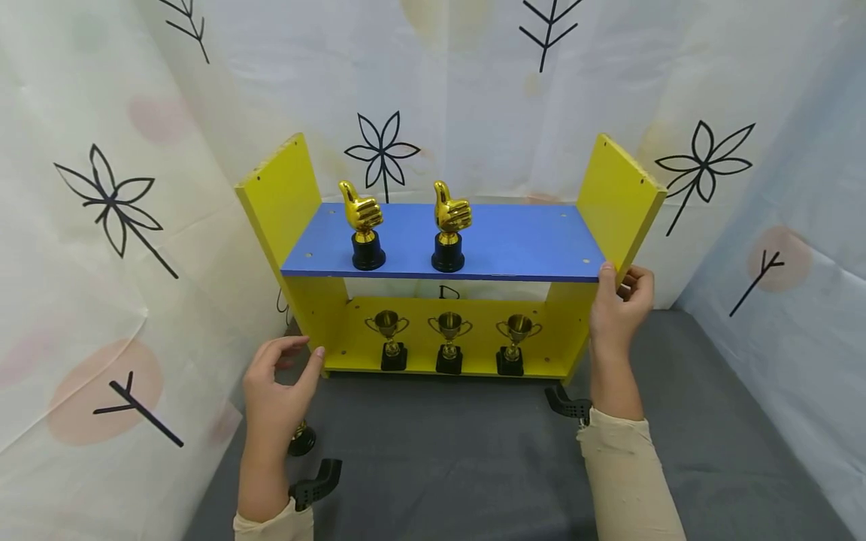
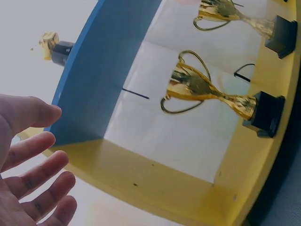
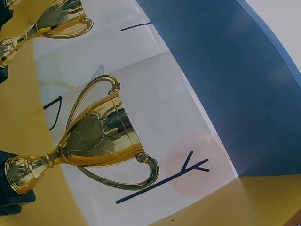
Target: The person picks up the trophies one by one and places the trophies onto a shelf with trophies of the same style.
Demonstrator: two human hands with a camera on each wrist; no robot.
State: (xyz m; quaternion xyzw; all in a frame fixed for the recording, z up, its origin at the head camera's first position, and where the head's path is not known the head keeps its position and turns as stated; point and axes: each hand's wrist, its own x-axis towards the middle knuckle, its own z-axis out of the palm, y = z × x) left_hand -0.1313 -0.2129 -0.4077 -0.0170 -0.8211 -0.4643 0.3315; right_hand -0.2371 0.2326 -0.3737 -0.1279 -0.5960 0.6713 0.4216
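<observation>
A small shelf unit (image 1: 433, 276) has yellow sides and base and a blue middle board (image 1: 521, 233). My right hand (image 1: 619, 308) grips the front edge of its right side panel, thumb at the blue board's corner and fingers bent round the outer side. My left hand (image 1: 280, 391) is beside the lower left panel, fingers loosely curved and apart, holding nothing. Two gold thumbs-up trophies (image 1: 449, 225) stand on the blue board, left of its right half. Three gold cup trophies (image 1: 449, 330) line the yellow base (image 1: 480, 366); one cup (image 3: 101, 134) looms large in the right wrist view.
Another trophy with a black round base (image 1: 302, 439) is on the dark grey table (image 1: 433, 451), partly hidden behind the left wrist. Patterned white cloth (image 1: 473, 105) hangs behind and on both sides. Each wrist carries a black bracket (image 1: 316, 485).
</observation>
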